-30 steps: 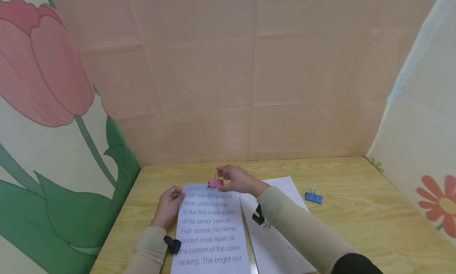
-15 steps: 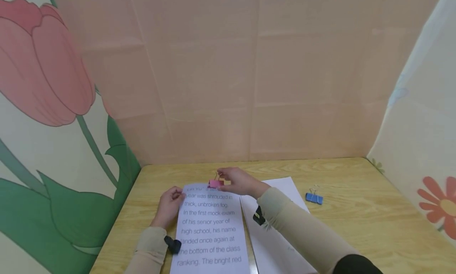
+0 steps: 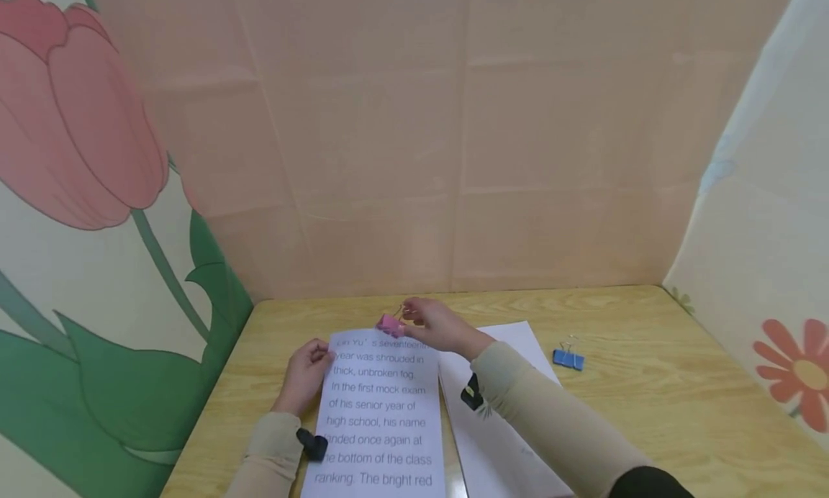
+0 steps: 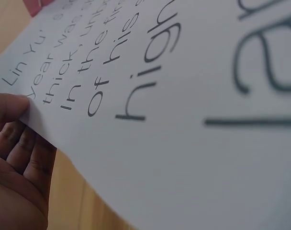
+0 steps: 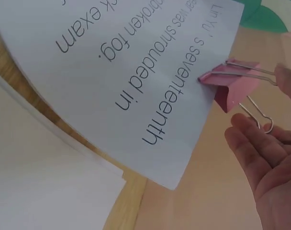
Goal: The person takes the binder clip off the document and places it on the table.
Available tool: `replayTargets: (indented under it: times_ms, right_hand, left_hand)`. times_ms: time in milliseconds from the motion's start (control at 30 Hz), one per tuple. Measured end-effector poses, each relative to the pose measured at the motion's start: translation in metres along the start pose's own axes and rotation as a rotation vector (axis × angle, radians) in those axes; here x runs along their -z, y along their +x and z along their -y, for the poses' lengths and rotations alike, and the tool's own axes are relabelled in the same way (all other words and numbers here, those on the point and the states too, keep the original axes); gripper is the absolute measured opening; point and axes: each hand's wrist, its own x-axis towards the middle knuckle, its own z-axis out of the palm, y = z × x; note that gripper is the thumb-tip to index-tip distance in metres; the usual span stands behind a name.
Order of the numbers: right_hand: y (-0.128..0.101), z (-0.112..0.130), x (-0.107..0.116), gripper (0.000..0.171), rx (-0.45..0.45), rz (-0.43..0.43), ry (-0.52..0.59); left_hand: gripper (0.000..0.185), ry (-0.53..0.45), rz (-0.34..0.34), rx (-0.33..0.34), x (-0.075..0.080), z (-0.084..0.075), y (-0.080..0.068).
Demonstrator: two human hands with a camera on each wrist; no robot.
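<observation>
A printed sheet (image 3: 378, 412) with large black text lies on the wooden table (image 3: 648, 412). My left hand (image 3: 320, 355) pinches its left edge, thumb on top and fingers (image 4: 26, 153) under the paper (image 4: 184, 96). A pink binder clip (image 3: 391, 325) sits tilted at the sheet's far edge. My right hand (image 3: 410, 316) holds it by its wire handles. In the right wrist view the pink clip (image 5: 234, 84) has its mouth just at the edge of the sheet (image 5: 136, 72), one fingertip (image 5: 288, 79) on the upper handle and the other fingers (image 5: 265, 153) below the lower one.
A stack of blank white paper (image 3: 505, 412) lies right of the printed sheet, under my right forearm. A blue binder clip (image 3: 570, 359) rests on the table further right. Flower-patterned screens close in the left, back and right sides.
The pink clip has moved back off the sheet's top edge and tilted, so the first line of text now shows. My left hand stays put.
</observation>
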Motion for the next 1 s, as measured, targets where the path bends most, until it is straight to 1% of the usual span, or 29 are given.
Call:
replayTargets:
  times_ms: [100,167,267,333,433,567,700,833,1000]
  right_hand:
    - [0.0,-0.001,-0.001,0.055,-0.028,-0.02,0.054]
    - [0.001,-0.002,-0.003,0.052,-0.022,-0.045,0.093]
    - [0.002,-0.002,-0.004,0.047,-0.003,-0.09,0.121]
    - [0.002,-0.002,-0.004,0.047,0.005,-0.123,0.136]
    - [0.002,-0.001,-0.003,0.05,-0.007,-0.169,0.177]
    - [0.001,0.0,0.0,0.049,-0.003,-0.224,0.258]
    - [-0.002,-0.004,0.003,0.05,0.006,-0.243,0.288]
    - [-0.006,-0.009,0.006,0.054,-0.01,-0.243,0.288]
    - [-0.013,-0.015,0.01,0.056,-0.032,-0.269,0.332]
  left_hand:
    - [0.006,-0.012,0.002,0.0,0.002,0.001,0.0]
    - [0.006,-0.016,0.005,-0.004,0.003,0.002,0.0]
    - [0.005,-0.013,0.009,-0.003,0.004,0.002,0.0]
    - [0.006,-0.009,0.01,0.001,0.004,0.002,0.0]
    - [0.006,-0.013,0.011,0.002,0.004,0.001,0.0]
    - [0.007,-0.011,0.015,-0.002,0.005,-0.001,-0.002]
    - [0.009,0.0,0.016,0.015,0.006,-0.002,-0.003]
    - [0.009,0.011,0.015,0.026,0.006,-0.005,-0.004]
    - [0.009,0.025,0.013,0.018,0.005,-0.007,-0.003]
